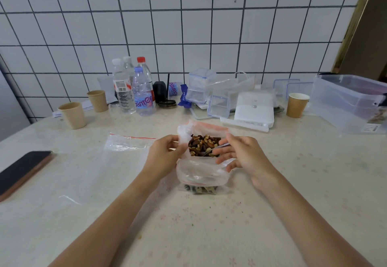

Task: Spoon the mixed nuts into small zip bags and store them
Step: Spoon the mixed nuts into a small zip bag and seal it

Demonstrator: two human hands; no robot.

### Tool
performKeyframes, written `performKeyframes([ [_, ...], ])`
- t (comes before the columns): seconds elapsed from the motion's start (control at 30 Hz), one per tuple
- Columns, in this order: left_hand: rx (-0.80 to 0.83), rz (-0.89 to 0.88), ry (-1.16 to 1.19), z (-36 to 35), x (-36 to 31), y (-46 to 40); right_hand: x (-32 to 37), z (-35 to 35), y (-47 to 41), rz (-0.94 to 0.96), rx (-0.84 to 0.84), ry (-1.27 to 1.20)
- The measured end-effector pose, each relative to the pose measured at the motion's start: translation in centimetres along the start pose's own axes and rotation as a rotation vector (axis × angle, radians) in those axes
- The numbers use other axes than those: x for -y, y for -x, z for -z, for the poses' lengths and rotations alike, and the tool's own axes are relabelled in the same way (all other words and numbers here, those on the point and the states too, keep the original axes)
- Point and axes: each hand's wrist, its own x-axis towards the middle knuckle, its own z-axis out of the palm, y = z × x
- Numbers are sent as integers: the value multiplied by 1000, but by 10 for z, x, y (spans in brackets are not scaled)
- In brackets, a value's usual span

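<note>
A large clear bag (206, 128) of mixed nuts (202, 144) stands open at the middle of the table. My left hand (165, 153) pinches the bag's left rim. My right hand (240, 153) holds a metal spoon (217, 147), its bowl dipped among the nuts. A small zip bag (199, 172) with a red seal line lies in front of the large bag, with a few nuts showing at its near end (201, 189). Another flat, empty small zip bag (127, 142) lies to the left.
A black phone (23, 170) lies at the left edge. Paper cups (72, 115) (296, 104), water bottles (142, 93), clear lidded boxes (201, 86), a white box (254, 109) and a large clear bin (349, 101) line the back by the tiled wall.
</note>
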Motion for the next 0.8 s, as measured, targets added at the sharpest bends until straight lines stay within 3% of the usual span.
performKeyframes([
  [0.8, -55, 11, 31, 1, -2, 0, -6, 5, -7, -85, -23, -226],
])
